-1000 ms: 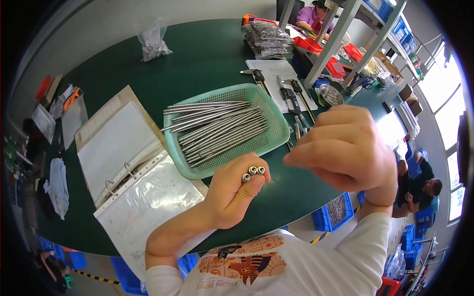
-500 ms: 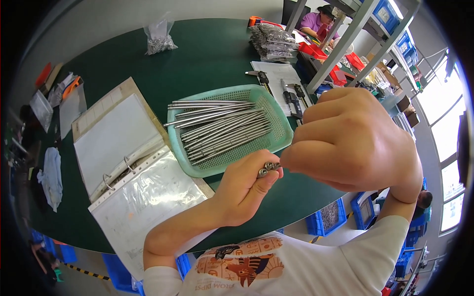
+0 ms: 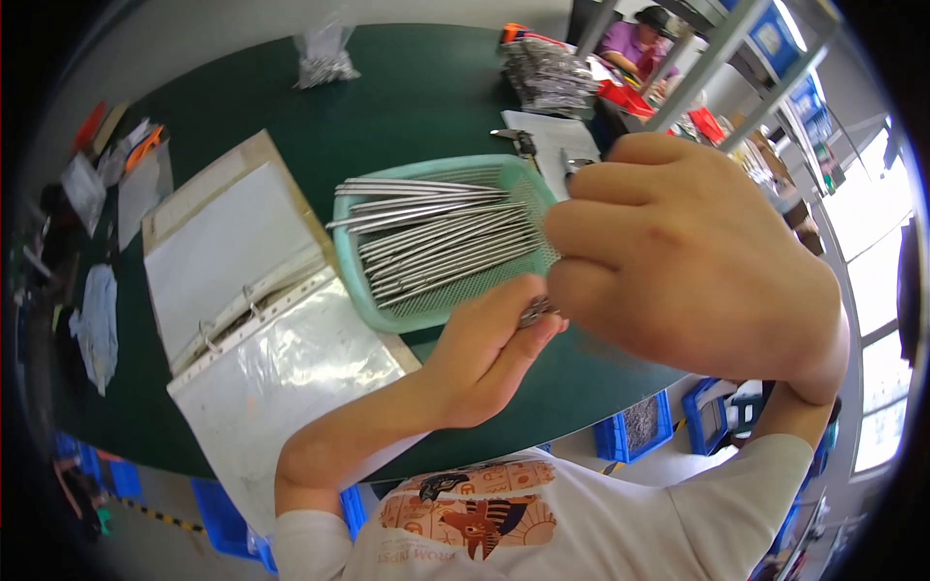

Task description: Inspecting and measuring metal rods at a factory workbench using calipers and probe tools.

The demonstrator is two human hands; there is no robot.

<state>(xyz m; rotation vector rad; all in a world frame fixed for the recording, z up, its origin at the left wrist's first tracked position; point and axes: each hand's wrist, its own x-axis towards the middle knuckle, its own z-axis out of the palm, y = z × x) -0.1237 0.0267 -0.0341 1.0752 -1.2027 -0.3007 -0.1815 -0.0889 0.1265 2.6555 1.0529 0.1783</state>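
My left hand (image 3: 482,353) is closed around a few slim metal rods (image 3: 536,311), whose ends poke out between thumb and forefinger. Close against those ends is my right hand (image 3: 690,259), its fingers curled into a fist-like grip. Whatever its fingertips hold is hidden behind the knuckles. Just beyond both hands stands a pale green mesh basket (image 3: 364,308) on the dark green table (image 3: 426,107). Inside it several long steel rods (image 3: 450,247) lie side by side, some with their ends over the left rim.
An open ring binder (image 3: 228,237) lies left of the basket. Calipers (image 3: 520,142) rest on paper behind my right hand. Farther back are a bag of metal parts (image 3: 326,66) and stacked bags (image 3: 548,77). Blue bins (image 3: 635,428) sit on the floor; a co-worker (image 3: 632,44) sits beyond the shelf.
My right hand has shifted slightly and is a little blurred, staying by the rod ends. The rod ends in my left hand now show less clearly. The whole view has tilted slightly.
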